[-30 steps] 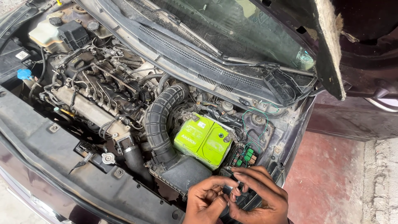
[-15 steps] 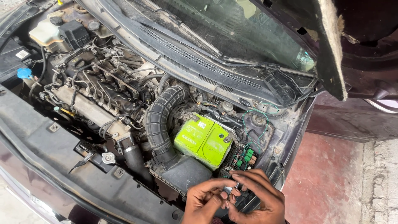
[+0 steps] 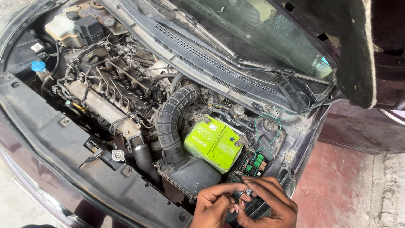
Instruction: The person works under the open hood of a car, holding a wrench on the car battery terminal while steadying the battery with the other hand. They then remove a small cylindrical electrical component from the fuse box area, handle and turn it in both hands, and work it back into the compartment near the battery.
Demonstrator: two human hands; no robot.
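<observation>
I look down into an open car engine bay. My left hand [image 3: 213, 206] and my right hand [image 3: 268, 202] meet at the bottom of the head view, in front of the open fuse box [image 3: 252, 164] with its green fuses. Together they pinch a small dark part with a pale metal end [image 3: 243, 194] between their fingertips. A bright green battery [image 3: 215, 142] sits just above my hands. Left of it runs a black ribbed intake hose [image 3: 173, 116] down to the black air filter housing [image 3: 192, 175].
The engine [image 3: 105, 88] with pipes and wiring fills the left. A blue cap [image 3: 38, 66] and a pale coolant tank [image 3: 61, 27] are at the far left. The raised bonnet [image 3: 358, 50] hangs at the upper right. Red floor [image 3: 337, 185] lies beside the car.
My hands have stayed low in front of the fuse box, with the fingers shifting slightly around the small part. The view has moved a little.
</observation>
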